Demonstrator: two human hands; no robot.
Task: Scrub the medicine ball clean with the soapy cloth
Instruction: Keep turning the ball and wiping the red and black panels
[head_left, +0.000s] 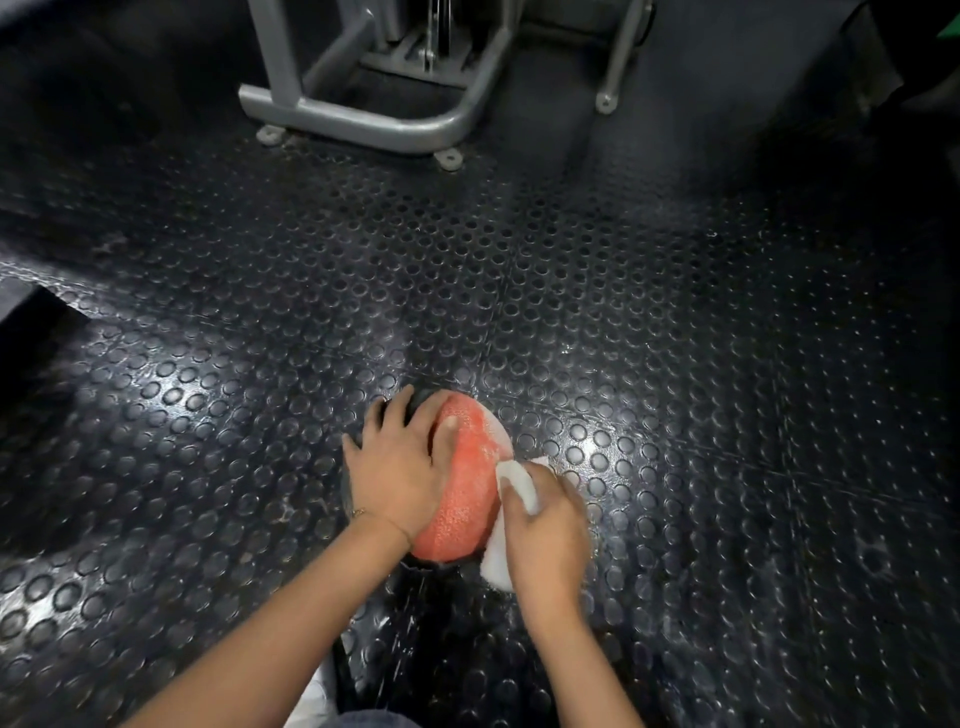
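Low in the middle of the frame, the round medicine ball (464, 486), pebbled orange-red, sits on black rubber floor (675, 364) studded with raised discs. My left hand (397, 467) lies spread flat over its top. My right hand (545, 525) clutches the white cloth (519, 480) against its right side. A grey tubular metal frame (363, 117) stands at upper centre.

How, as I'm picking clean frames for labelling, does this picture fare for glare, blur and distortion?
Head view: glare patches shine on the studded floor beside the medicine ball; the right hand and white cloth are motion-blurred, the left hand on the ball sharper; corners fall dark, and the wide lens warps the floor pattern.
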